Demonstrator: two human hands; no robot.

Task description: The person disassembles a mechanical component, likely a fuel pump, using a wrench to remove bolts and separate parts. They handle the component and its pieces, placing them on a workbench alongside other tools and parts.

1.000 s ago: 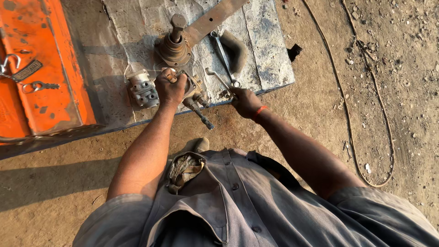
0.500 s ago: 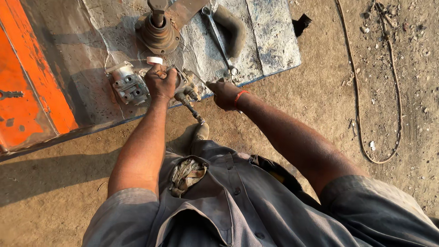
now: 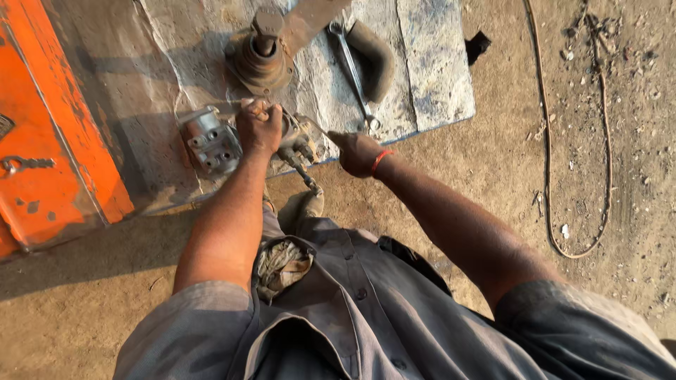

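Looking straight down at a worn metal sheet [image 3: 429, 77] lying on the dirt ground. The left hand [image 3: 259, 128] is curled into a tight fist around the top of a greasy metal part [image 3: 299, 144] that sits at the near edge of the sheet — a thin rod sticks out of it toward the person's shoe [image 3: 301, 208]. The right hand [image 3: 358, 153], with an orange band at the wrist, hangs just beside that part, fingers loosely bent and one pointing at it, holding nothing as far as I can see. Just left of the fist sits a grey metal block [image 3: 209, 143] with bolt holes. Farther back there's a round rusty hub [image 3: 260, 55], a long wrench [image 3: 352, 67] and a dark rubber sleeve [image 3: 373, 58]. An orange panel [image 3: 49, 141] fills the left side.
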